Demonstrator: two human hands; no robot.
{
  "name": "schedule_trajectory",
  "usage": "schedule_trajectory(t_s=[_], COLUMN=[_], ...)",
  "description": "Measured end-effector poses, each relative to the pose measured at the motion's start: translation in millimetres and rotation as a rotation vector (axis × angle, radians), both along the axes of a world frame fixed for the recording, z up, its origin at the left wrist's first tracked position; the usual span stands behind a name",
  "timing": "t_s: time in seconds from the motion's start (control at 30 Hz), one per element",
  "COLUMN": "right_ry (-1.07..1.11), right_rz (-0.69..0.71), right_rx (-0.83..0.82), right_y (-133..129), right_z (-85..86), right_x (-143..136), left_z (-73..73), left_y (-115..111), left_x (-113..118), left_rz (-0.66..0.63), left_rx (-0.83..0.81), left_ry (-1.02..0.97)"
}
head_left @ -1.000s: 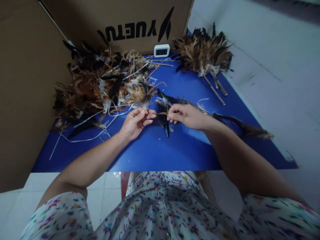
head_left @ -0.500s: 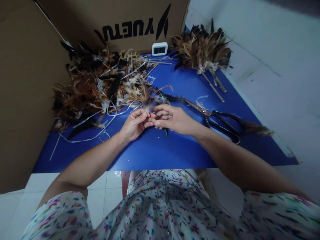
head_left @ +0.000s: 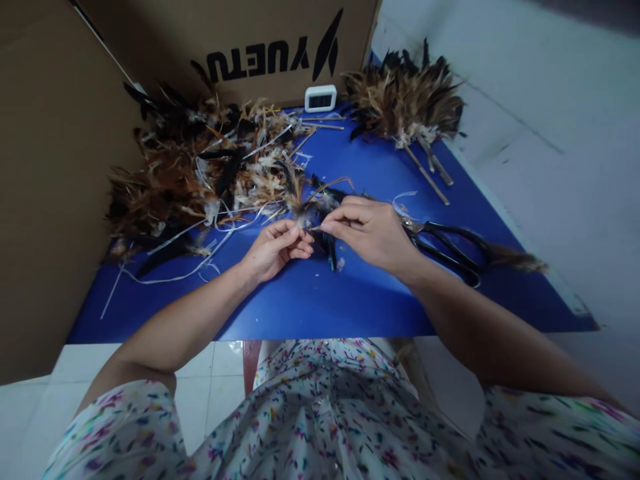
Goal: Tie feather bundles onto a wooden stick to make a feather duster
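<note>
My left hand (head_left: 274,250) pinches a small brown feather tuft (head_left: 299,205) by its base, thumb against forefinger, with the tips pointing away from me. Just right of it, my right hand (head_left: 375,233) is closed in a pinch, palm down. A thin end shows at its fingertips, beside the tuft's base; whether it is a quill or something else I cannot tell. Dark feathers (head_left: 331,255) lie under and between the hands. Black-handled scissors (head_left: 453,243) rest on the table beyond my right wrist, their blades partly hidden by the right hand.
A big heap of brown and black feathers (head_left: 185,173) with white strings covers the table's left. Feather bundles on sticks (head_left: 407,100) lie at the back right. A white digital timer (head_left: 321,99) stands before a cardboard box (head_left: 165,40). The blue table (head_left: 350,307) ends near me.
My right hand has moved right and slightly away, off the left fingers, and now pinches a thin end. The left hand stays nearly still with the tuft.
</note>
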State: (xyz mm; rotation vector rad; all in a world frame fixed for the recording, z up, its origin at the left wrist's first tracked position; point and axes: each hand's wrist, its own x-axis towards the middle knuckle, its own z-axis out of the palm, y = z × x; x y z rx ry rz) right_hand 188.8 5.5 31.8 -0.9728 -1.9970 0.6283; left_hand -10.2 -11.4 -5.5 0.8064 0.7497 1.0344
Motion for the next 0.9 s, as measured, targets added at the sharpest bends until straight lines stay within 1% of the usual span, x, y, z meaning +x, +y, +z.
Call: schedule_trajectory(t_s=[0.13, 0.37, 0.6, 0.9], right_ry=[-0.025, -0.147, -0.178, -0.229], right_rz=[-0.004, 0.054, 0.091, 0.086], right_rx=[0.046, 0.189, 0.214, 0.281], right_y=[3.8, 0.4, -3.0, -3.3], right_z=[-2.1, -1.7, -1.4, -4.8], right_x=[1.4, 3.5, 2.6, 3.3], left_z=[0.1, -2.6, -2.6, -3.5], left_y=[-0.5, 0.2, -0.2, -1.2], left_x=[-0.2, -0.8, -1.1, -2.4], left_rz=[-0.022, -0.055, -0.094, -0.155], left_rx=[0.018, 0.035, 0.044, 0.063], left_ry=[0.01, 0.021, 0.023, 0.043])
